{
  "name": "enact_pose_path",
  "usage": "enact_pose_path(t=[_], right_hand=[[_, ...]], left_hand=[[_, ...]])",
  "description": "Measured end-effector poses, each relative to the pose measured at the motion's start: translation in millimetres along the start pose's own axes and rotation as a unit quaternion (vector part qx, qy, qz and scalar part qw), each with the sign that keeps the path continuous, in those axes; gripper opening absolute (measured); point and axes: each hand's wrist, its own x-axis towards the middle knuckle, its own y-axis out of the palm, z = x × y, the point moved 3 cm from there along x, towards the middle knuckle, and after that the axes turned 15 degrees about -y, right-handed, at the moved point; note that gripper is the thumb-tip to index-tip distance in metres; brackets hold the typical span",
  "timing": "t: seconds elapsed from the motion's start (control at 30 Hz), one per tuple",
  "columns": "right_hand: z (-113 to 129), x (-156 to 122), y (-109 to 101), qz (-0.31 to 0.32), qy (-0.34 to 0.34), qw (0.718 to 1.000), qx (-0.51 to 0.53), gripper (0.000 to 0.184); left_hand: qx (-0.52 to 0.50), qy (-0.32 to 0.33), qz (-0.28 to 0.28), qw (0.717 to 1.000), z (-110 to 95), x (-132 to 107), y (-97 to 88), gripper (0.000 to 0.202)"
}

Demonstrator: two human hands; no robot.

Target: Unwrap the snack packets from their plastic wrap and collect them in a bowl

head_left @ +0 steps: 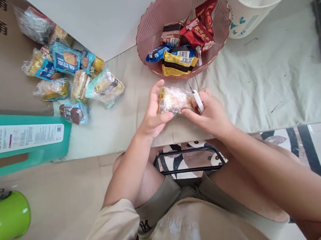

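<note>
My left hand [153, 115] and my right hand [210, 113] both grip a clear-wrapped pastry packet [174, 100] just above the table's near edge, one hand at each end. My right hand also holds small white-handled scissors [197, 99] against the packet's right end. Right behind the packet stands a pink ribbed bowl [151, 30] with several wrapped snacks in red, blue and yellow.
A heap of wrapped snacks [73, 76] lies at the left on the pale cloth [266, 77]. A teal box [28, 140] and cardboard box [2, 64] are at far left, a green cup [10, 218] is lower left, and a white bucket [251, 9] stands upper right.
</note>
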Motion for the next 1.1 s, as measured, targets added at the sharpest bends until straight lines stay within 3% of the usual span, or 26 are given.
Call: enact_pose_path(t=[0.1, 0.2, 0.33, 0.47, 0.57, 0.73, 0.93, 1.0, 1.1], right_hand=[[7.0, 0.3, -1.4, 0.019, -0.01, 0.999, 0.043, 0.027], [6.1, -1.1, -7.4, 0.023, 0.011, 0.997, 0.079, 0.02], [-2.2, -2.1, -15.0, -0.03, 0.0, 0.995, 0.093, 0.033], [0.4, -3.1, -6.8, 0.059, -0.025, 0.989, 0.132, 0.061], [1.4, -5.3, -2.4, 0.078, -0.038, 0.992, 0.09, 0.054], [-15.7, -10.2, -0.9, -0.049, -0.001, 0.998, 0.026, 0.048], [-7.8, -8.4, -14.1, -0.123, 0.077, 0.987, 0.064, 0.021], [0.5, -7.3, -19.5, -0.129, 0.1, 0.976, 0.142, 0.027], [11.7, -6.6, -18.8, -0.066, 0.138, 0.962, 0.226, 0.04]], left_hand=[[0.001, 0.028, -0.04, 0.999, 3.6, 2.7, -1.8, 0.104], [-0.011, 0.02, -0.068, 0.997, 1.9, 2.9, -9.1, 0.103], [-0.011, -0.03, -0.003, 0.999, -1.1, 0.6, -12.3, 0.085], [0.025, -0.089, 0.091, 0.992, 0.9, -2.3, -6.5, 0.071], [0.023, -0.089, 0.089, 0.992, 1.7, -2.7, -6.0, 0.072], [-0.002, -0.026, 0.018, 1.0, 6.7, -2.0, -3.9, 0.106], [0.077, 0.047, -0.113, 0.989, 9.3, -1.1, -4.7, 0.088], [0.133, 0.106, -0.146, 0.974, 6.6, 0.9, -8.8, 0.08], [0.216, 0.197, -0.137, 0.947, 8.0, 8.3, -13.6, 0.08]])
